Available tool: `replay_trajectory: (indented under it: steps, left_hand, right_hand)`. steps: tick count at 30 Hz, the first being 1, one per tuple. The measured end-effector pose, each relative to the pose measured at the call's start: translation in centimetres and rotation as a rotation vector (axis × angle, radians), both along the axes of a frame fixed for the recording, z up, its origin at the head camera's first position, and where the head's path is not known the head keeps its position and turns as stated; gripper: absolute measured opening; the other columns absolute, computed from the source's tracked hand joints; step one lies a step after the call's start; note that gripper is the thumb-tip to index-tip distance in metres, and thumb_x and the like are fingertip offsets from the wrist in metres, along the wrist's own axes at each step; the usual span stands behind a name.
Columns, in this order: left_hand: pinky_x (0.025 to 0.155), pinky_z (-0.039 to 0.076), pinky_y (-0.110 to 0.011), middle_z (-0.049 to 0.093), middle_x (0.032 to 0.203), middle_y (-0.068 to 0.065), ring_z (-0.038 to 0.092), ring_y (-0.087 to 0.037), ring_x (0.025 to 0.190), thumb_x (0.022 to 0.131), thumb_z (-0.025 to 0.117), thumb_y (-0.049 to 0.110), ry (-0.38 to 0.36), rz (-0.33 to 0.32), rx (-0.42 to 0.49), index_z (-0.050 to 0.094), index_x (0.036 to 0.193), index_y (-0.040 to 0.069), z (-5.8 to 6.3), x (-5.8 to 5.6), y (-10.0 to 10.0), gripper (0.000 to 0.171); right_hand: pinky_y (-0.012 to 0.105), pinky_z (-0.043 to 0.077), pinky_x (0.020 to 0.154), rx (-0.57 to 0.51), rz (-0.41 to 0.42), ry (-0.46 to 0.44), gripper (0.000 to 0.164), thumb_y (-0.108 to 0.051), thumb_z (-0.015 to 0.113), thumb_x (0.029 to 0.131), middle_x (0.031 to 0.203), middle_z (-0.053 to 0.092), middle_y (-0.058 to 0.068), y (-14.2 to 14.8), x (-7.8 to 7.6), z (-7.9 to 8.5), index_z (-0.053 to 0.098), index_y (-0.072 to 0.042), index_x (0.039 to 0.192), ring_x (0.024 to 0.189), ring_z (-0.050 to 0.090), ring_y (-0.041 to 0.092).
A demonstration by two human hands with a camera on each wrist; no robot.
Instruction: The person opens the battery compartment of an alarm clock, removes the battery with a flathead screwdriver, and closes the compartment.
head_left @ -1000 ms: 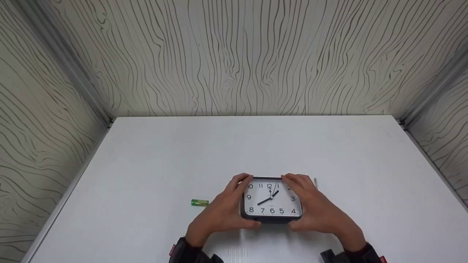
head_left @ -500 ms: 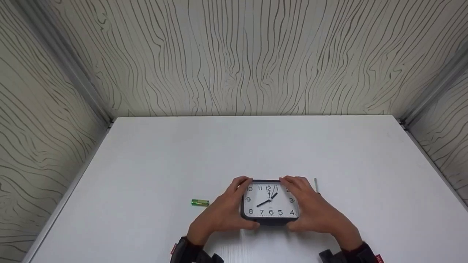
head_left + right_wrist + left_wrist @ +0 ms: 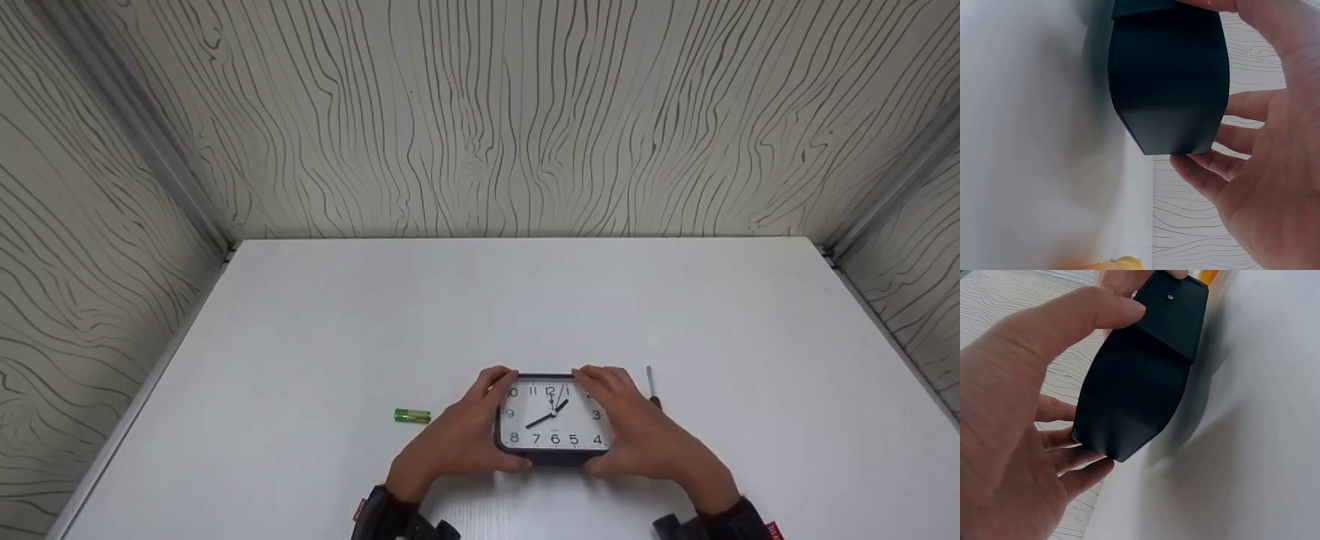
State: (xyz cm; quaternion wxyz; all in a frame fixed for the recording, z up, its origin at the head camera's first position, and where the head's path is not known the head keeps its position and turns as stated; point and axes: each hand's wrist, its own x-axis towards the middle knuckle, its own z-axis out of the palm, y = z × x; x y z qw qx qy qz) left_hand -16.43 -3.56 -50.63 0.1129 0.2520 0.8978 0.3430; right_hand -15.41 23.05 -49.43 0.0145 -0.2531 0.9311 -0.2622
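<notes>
Between both hands is a rectangular desk clock (image 3: 553, 413) with a dark case and a white dial, its face turned up toward the head camera. My left hand (image 3: 471, 427) grips its left end, fingertips on the upper edge and thumb on the lower one. The right end is held the same way by my right hand (image 3: 631, 427). In the left wrist view, the case's dark side (image 3: 1134, 379) appears close over the white surface, with a small screw near the thumb. The right wrist view shows the opposite dark side (image 3: 1169, 84) with fingers behind it.
On the white table (image 3: 337, 322), a green battery (image 3: 412, 415) lies left of the left hand. A screwdriver (image 3: 652, 384) with a thin metal shaft lies beyond the right hand, its handle mostly hidden. Patterned panels (image 3: 480, 120) enclose the table's back and sides.
Both hands have brought the clock slightly nearer the person and a little left. More of the screwdriver now shows beside the right hand. The battery stays in place.
</notes>
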Motion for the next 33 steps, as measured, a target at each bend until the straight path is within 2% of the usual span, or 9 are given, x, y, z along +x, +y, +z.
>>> replay_trajectory:
  steps: [10,19,24,29,33]
  left_hand:
    - [0.085,0.050,-0.022,0.031,0.150,0.005,0.053,-0.007,0.102,0.064,0.084,0.048,0.021,-0.012,-0.042,0.028,0.153,0.011,-0.38,-0.05,0.21,0.111]
    - [0.083,0.048,-0.021,0.030,0.151,0.007,0.052,-0.006,0.100,0.063,0.083,0.046,-0.037,0.004,-0.039,0.027,0.153,0.012,-0.58,-0.05,0.27,0.111]
    - [0.086,0.048,-0.021,0.029,0.152,0.009,0.051,-0.006,0.104,0.064,0.083,0.047,-0.063,0.017,-0.049,0.027,0.154,0.014,-0.71,-0.05,0.20,0.111]
    - [0.089,0.048,-0.023,0.028,0.153,0.008,0.051,-0.007,0.106,0.064,0.083,0.048,-0.065,0.015,-0.047,0.026,0.154,0.013,-0.78,-0.12,0.28,0.112]
    - [0.089,0.048,-0.023,0.027,0.153,0.008,0.051,-0.007,0.106,0.064,0.083,0.049,-0.070,0.011,-0.048,0.025,0.155,0.013,-0.76,-0.18,0.32,0.113]
  right_hand:
    - [0.046,0.046,0.102,0.024,-0.011,-0.086,0.111,-0.034,0.089,0.053,0.148,0.040,0.005,-0.14,-0.19,-0.16,0.038,-0.005,0.148,0.135,0.036,0.020]
    - [0.045,0.047,0.102,0.039,-0.010,-0.114,0.111,-0.035,0.088,0.055,0.148,0.039,0.004,-0.03,-0.11,-0.43,0.036,-0.007,0.149,0.134,0.036,0.019]
    - [0.046,0.046,0.103,0.029,-0.013,-0.168,0.111,-0.035,0.088,0.057,0.151,0.036,0.003,-0.19,-0.14,-0.38,0.034,-0.007,0.150,0.136,0.034,0.019]
    - [0.048,0.045,0.104,0.030,-0.023,-0.194,0.112,-0.037,0.089,0.058,0.152,0.034,0.004,-0.17,-0.16,-0.44,0.033,-0.007,0.151,0.137,0.032,0.021]
    - [0.045,0.045,0.104,0.025,-0.022,-0.200,0.113,-0.041,0.089,0.058,0.152,0.033,0.003,0.03,-0.18,-0.45,0.033,-0.008,0.151,0.137,0.032,0.019]
